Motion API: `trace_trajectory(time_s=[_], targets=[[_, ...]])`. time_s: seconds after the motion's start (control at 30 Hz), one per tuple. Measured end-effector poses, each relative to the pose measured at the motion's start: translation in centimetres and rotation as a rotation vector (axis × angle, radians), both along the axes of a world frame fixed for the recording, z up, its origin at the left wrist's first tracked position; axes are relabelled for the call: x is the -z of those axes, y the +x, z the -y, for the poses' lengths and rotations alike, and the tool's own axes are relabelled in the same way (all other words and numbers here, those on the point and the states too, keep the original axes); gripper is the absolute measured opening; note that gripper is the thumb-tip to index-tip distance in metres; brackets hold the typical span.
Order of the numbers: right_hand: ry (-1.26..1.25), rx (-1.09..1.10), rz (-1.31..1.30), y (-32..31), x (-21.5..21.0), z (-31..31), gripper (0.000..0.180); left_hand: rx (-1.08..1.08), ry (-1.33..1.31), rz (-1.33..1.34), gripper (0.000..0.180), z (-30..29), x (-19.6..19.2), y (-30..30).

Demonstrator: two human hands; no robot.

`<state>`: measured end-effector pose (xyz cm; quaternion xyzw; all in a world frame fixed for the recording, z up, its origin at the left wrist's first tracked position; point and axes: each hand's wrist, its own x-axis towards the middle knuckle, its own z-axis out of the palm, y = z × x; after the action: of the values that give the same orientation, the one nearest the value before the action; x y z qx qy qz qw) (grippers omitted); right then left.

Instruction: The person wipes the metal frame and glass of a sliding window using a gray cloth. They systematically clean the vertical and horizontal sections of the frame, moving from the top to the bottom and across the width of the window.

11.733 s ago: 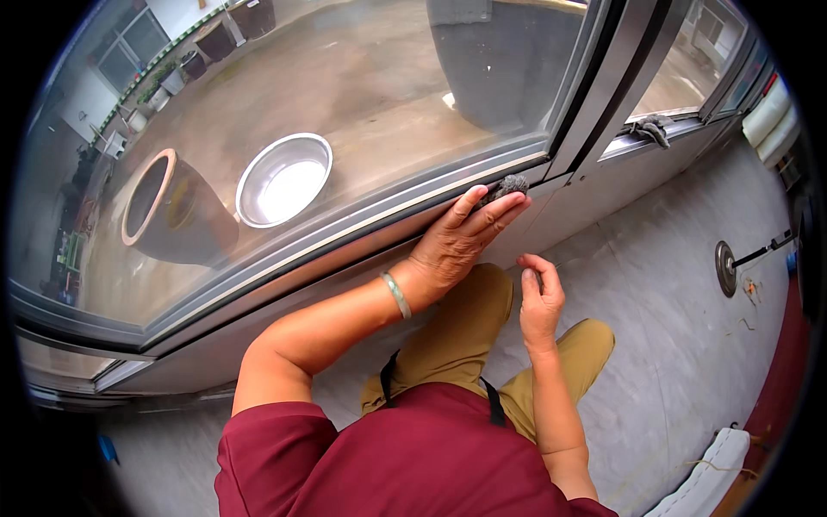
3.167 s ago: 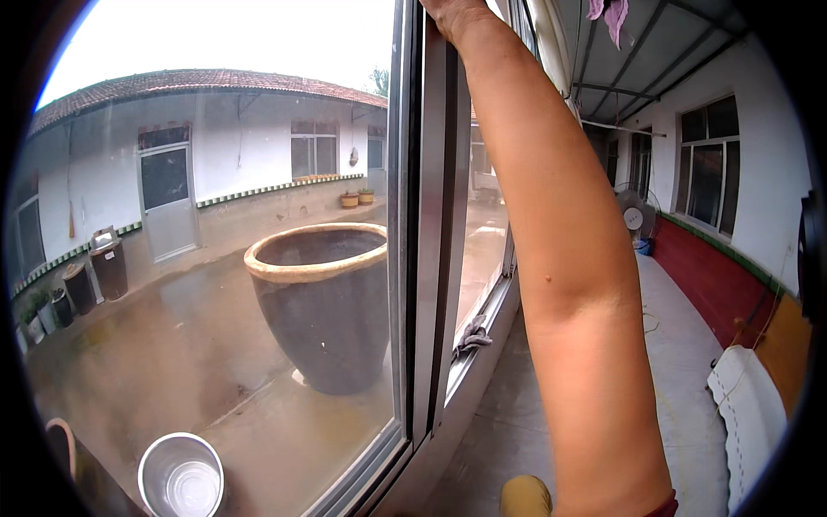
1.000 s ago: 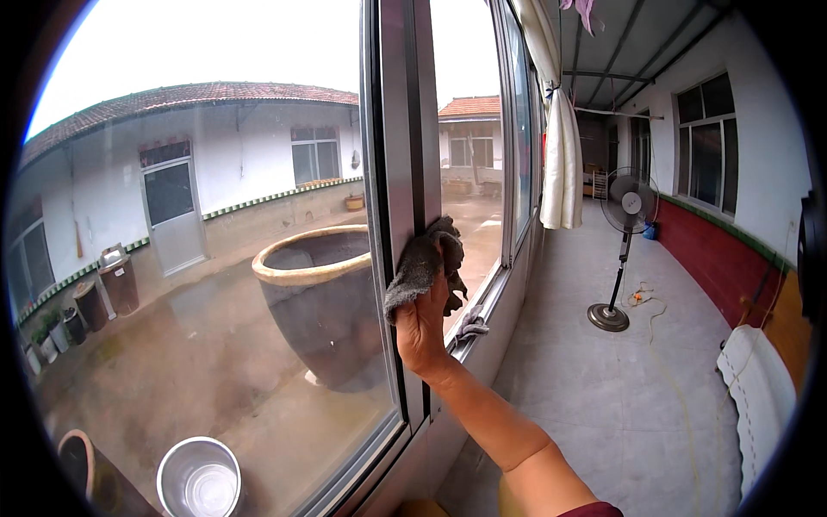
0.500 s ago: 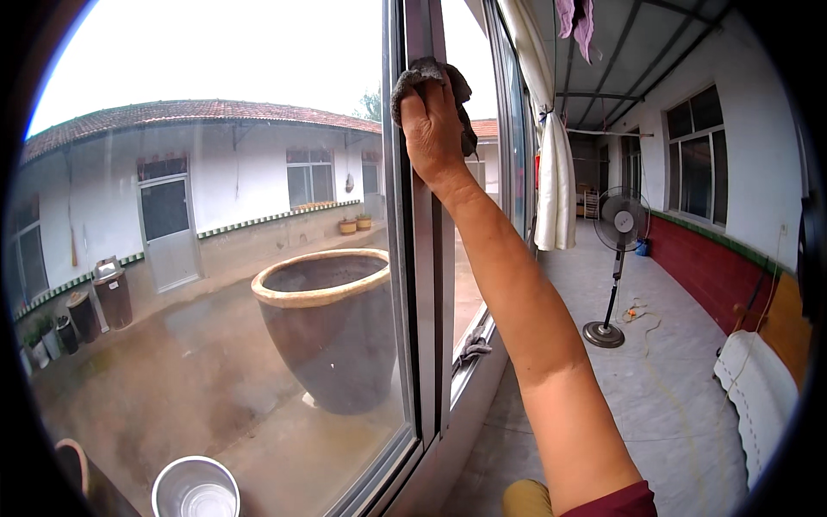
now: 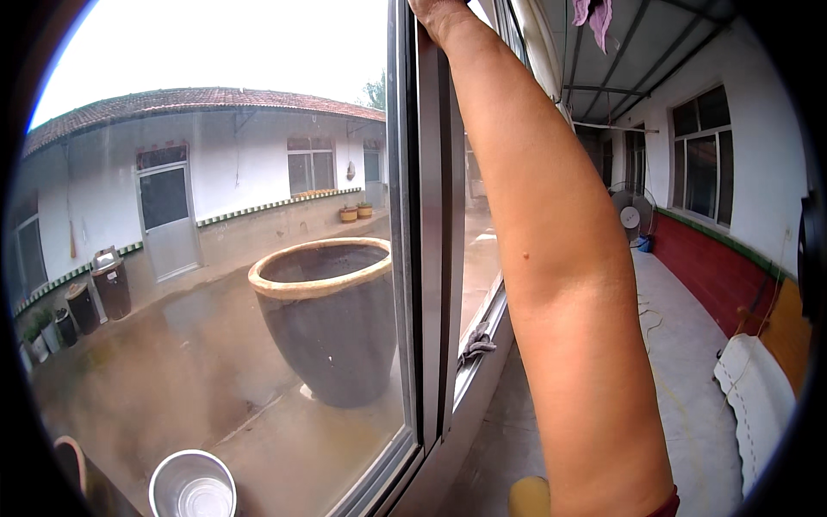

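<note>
OK, window post (image 5: 429,215): upright btwn the big glass pane (image 5: 189,379) on its L and a narrower opening or pane on its R; runs past the top of my feed.
R hand (image 5: 441,13): way up, against the post afaict; fingers cut off by top edge, so can't tell if they're clamped on smth or loose.
R arm (image 5: 568,284): stretched almost straight, prob b/c that part of the post is high.
L hand: outside what I get; can't tell its state, or if it's near the other.
Sill (image 5: 463,384): low, R of the post; gray cloth (image 5: 476,343) lies bunched on it, prob b/c the ledge is handy.
Past the glass: big dark jar (image 5: 332,345), mouth up; metal basin (image 5: 193,493) nearer me.
Room side: fan (image 5: 633,215) partly behind the arm; white cloth (image 5: 754,383) far R, prob draped as a cover.
</note>
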<state>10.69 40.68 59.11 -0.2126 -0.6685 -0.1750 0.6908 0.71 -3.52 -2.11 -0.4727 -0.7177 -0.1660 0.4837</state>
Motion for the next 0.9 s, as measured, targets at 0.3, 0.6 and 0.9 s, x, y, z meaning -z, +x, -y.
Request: trace_trajectory(time_s=[0.3,0.6,0.9], targets=[[0.204,-0.335,-0.107,1.8,11.6,1.2,0.043,0.067,0.024,-0.154,0.021,-0.6,2.0,-1.6],[0.516,-0.306,-0.128,1.3,22.6,-2.3,0.034,0.093,0.020,-0.127,0.021,-0.8,3.5,-2.0],[0.271,-0.254,-0.033,1.7,38.4,-0.5,0.074,0.054,0.016,-0.169,0.023,-0.7,3.7,-2.1]])
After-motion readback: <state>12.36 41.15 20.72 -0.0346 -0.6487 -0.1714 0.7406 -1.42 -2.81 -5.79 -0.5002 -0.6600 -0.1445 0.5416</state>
